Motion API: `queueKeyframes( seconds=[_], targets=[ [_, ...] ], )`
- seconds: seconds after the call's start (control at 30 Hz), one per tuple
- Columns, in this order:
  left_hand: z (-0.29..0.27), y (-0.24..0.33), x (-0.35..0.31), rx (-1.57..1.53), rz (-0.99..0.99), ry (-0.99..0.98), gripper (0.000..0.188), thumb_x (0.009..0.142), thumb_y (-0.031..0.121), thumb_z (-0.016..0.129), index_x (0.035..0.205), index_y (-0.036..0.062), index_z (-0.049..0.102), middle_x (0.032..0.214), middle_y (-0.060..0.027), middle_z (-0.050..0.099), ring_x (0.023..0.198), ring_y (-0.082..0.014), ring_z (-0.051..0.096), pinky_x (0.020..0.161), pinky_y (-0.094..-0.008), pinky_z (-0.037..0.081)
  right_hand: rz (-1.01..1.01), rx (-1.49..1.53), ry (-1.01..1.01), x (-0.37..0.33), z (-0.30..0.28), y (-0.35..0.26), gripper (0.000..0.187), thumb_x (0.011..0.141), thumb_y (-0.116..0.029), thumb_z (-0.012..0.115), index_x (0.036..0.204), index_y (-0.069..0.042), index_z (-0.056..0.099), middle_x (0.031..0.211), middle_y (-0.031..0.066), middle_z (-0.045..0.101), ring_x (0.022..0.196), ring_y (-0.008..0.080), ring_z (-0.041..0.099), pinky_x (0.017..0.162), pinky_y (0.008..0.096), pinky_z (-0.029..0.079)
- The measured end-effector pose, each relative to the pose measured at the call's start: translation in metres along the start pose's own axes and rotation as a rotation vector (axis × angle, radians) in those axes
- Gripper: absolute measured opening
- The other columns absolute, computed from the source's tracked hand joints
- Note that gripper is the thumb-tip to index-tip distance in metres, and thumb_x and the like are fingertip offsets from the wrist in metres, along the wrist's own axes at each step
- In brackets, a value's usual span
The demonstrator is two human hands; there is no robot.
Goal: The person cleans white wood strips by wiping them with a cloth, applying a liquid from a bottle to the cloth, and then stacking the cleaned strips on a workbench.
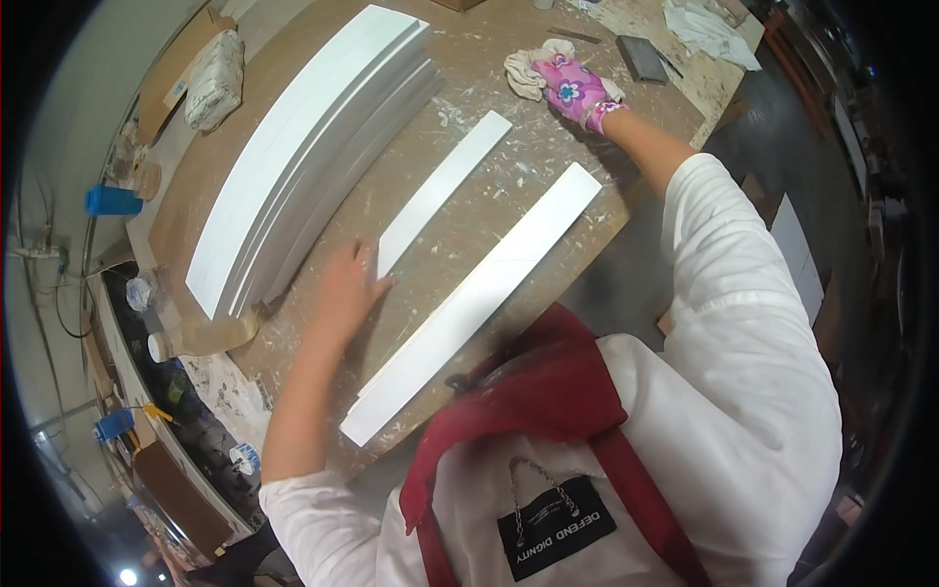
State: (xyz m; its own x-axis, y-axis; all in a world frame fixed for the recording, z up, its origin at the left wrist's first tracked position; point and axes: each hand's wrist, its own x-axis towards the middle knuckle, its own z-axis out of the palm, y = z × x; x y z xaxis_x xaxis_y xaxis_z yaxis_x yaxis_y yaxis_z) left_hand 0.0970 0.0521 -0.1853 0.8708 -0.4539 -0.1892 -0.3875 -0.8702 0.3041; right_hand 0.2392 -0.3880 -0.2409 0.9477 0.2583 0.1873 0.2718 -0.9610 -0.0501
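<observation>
My bare left hand point(346, 286) is at the near end of a short white board point(445, 189) lying on the brown worktable. Its thumb and fingers close around that end from both sides. My right hand point(577, 93), in a pink flowered glove, grips a crumpled cream rag point(526, 75) at the table's far right. A longer white board point(479, 298) lies nearer my body, with the edge of another strip showing beneath its left part. On the left rises a tall stack of white boards point(303, 147), which looks curved in this view.
A dark rectangular block point(642, 59) lies right of the rag, with a white cloth point(712, 34) beyond. A clear bottle point(205, 338) lies on its side by the stack's near end. A wrapped bundle point(214, 80) and a blue container point(113, 201) are at the left.
</observation>
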Motion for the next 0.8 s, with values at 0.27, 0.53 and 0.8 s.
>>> queueKeyframes(
  seconds=[0.27, 0.53, 0.8],
  targets=[
    [-0.002, 0.018, -0.012, -0.085, 0.07, -0.159, 0.053, 0.073, 0.023, 0.076, 0.116, 0.0012, 0.054, 0.109, -0.0195, 0.054, 0.102, -0.0377, 0.054, 0.088, -0.0426, 0.045, 0.084, -0.015, 0.062, -0.005, 0.005, -0.004, 0.038, 0.084, -0.013, 0.049, 0.12, -0.01, 0.056, 0.117, 0.0195, 0.057, 0.105, 0.0355, 0.058, 0.09, 0.0447, 0.047],
    [-0.053, 0.029, -0.007, -0.068, 0.082, -0.01, 0.039, 0.081, 0.017, 0.07, 0.115, 0.0033, 0.059, 0.113, -0.0176, 0.058, 0.102, -0.0363, 0.056, 0.089, -0.0418, 0.045, 0.075, 0.013, -0.004, -0.001, 0.009, -0.002, 0.046, 0.082, -0.015, 0.054, 0.127, -0.009, 0.05, 0.118, 0.0183, 0.055, 0.112, 0.0347, 0.053, 0.095, 0.0424, 0.044],
    [-0.129, -0.071, -0.015, 0.103, -0.244, 0.564, 0.043, 0.077, 0.013, 0.071, 0.117, 0.0013, 0.06, 0.123, -0.0174, 0.054, 0.11, -0.0341, 0.053, 0.094, -0.0383, 0.042, 0.08, 0.001, 0.106, -0.009, 0.014, -0.006, 0.049, 0.082, -0.018, 0.054, 0.13, -0.012, 0.049, 0.125, 0.0178, 0.053, 0.113, 0.0338, 0.052, 0.094, 0.043, 0.044]
  ],
)
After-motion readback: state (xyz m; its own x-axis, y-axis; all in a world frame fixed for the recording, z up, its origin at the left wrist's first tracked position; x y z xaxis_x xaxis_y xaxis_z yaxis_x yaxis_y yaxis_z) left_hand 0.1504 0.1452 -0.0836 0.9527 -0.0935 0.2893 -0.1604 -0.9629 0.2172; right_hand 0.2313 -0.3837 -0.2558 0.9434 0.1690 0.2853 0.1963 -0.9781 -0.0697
